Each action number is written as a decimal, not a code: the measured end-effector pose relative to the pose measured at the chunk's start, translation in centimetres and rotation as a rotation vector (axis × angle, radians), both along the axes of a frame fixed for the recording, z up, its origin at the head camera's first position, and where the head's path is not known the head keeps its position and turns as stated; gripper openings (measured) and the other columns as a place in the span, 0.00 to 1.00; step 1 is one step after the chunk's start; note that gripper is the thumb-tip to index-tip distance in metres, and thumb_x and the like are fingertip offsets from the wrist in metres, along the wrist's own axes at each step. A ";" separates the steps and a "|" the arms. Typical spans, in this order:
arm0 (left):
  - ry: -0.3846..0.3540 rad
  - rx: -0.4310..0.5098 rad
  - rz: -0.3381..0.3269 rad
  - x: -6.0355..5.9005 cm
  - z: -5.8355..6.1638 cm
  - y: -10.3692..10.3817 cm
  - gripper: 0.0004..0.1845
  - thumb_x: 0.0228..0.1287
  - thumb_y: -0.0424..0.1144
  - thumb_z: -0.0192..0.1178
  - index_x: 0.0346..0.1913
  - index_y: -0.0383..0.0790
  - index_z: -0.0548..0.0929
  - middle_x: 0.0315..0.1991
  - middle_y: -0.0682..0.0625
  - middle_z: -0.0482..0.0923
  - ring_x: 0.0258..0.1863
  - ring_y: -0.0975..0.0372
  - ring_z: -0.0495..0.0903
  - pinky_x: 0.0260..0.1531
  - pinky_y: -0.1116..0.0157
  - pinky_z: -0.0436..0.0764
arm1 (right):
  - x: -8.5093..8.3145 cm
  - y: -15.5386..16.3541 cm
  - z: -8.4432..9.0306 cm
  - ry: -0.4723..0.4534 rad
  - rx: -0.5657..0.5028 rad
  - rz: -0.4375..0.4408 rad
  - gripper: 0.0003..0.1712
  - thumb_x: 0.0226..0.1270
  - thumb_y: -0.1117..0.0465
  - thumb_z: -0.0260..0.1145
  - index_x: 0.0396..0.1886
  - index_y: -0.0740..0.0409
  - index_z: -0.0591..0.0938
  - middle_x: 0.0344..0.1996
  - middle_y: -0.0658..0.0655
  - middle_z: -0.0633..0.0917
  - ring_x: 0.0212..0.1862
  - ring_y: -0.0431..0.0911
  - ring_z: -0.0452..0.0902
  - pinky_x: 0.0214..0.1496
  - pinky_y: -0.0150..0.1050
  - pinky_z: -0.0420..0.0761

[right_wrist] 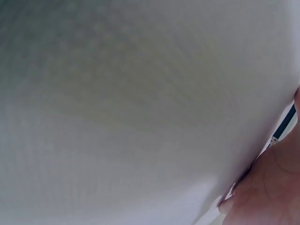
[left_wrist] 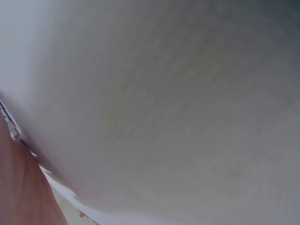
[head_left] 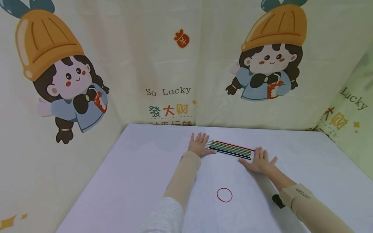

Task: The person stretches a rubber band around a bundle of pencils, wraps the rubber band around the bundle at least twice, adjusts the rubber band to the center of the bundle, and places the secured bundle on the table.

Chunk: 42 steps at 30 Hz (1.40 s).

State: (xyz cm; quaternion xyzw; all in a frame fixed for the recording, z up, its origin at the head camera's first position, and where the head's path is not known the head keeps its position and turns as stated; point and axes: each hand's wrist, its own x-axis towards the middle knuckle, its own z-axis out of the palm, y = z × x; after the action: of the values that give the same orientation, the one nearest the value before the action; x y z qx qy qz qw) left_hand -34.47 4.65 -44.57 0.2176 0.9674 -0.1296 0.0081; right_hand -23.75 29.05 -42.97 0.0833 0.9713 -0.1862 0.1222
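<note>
Several slim pencils lie side by side on the white table, in black, green, yellow, blue and dark red, with pale left ends. My left hand is at those left ends, fingers extended and thumb pointing right along the near side. Around the right ends my right hand is spread, fingers straight, thumb toward the near edge of the row. The left wrist view shows part of the left palm. In the right wrist view, a dark pencil shows beside the right palm.
A thin red circle is on the table in front of the pencils. A small black object shows at the right sleeve's cuff. Behind the table hangs a pale curtain printed with cartoon figures and lettering.
</note>
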 end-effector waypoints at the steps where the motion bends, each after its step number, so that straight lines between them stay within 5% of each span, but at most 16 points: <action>1: 0.003 0.014 -0.005 -0.1 -0.2 0.1 0.49 0.50 0.79 0.27 0.72 0.55 0.44 0.72 0.58 0.40 0.71 0.63 0.39 0.66 0.55 0.38 | -0.1 0.0 -0.1 0.002 0.006 -0.002 0.73 0.46 0.19 0.45 0.65 0.80 0.36 0.65 0.77 0.35 0.67 0.69 0.26 0.54 0.69 0.21; 8: -0.014 0.078 -0.030 -0.6 -0.9 0.9 0.50 0.50 0.79 0.30 0.72 0.53 0.44 0.72 0.57 0.42 0.71 0.62 0.39 0.66 0.53 0.37 | 0.0 -0.5 0.2 -0.002 0.013 0.007 0.68 0.53 0.25 0.46 0.64 0.81 0.36 0.65 0.78 0.35 0.67 0.69 0.27 0.55 0.69 0.23; 28: -0.129 0.084 0.064 -1.1 -1.1 1.3 0.49 0.49 0.80 0.29 0.71 0.59 0.38 0.72 0.60 0.35 0.71 0.64 0.35 0.66 0.54 0.35 | -0.2 -0.9 0.4 -0.012 0.009 0.009 0.66 0.56 0.26 0.45 0.63 0.82 0.34 0.64 0.80 0.33 0.67 0.68 0.26 0.55 0.68 0.22; 37: -0.165 0.142 0.034 -0.2 1.3 0.5 0.52 0.50 0.78 0.35 0.72 0.50 0.41 0.73 0.55 0.38 0.71 0.63 0.38 0.66 0.54 0.38 | -0.5 -0.6 0.9 -0.021 0.019 0.028 0.68 0.54 0.26 0.48 0.63 0.83 0.36 0.64 0.81 0.36 0.66 0.71 0.29 0.56 0.70 0.27; 42: -0.153 0.204 -0.098 -0.2 2.6 0.1 0.49 0.55 0.72 0.41 0.72 0.50 0.40 0.73 0.53 0.36 0.71 0.60 0.37 0.66 0.52 0.38 | -1.1 -0.8 1.5 0.092 0.032 0.081 0.63 0.53 0.32 0.58 0.65 0.78 0.44 0.64 0.81 0.46 0.66 0.71 0.39 0.57 0.71 0.38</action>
State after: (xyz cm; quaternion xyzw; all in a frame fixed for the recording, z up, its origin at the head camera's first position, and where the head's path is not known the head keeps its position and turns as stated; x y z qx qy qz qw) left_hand -34.71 4.75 -41.97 0.2734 0.9603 -0.0136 0.0534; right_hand -24.84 28.26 -41.45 0.0372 0.9813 -0.1693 0.0836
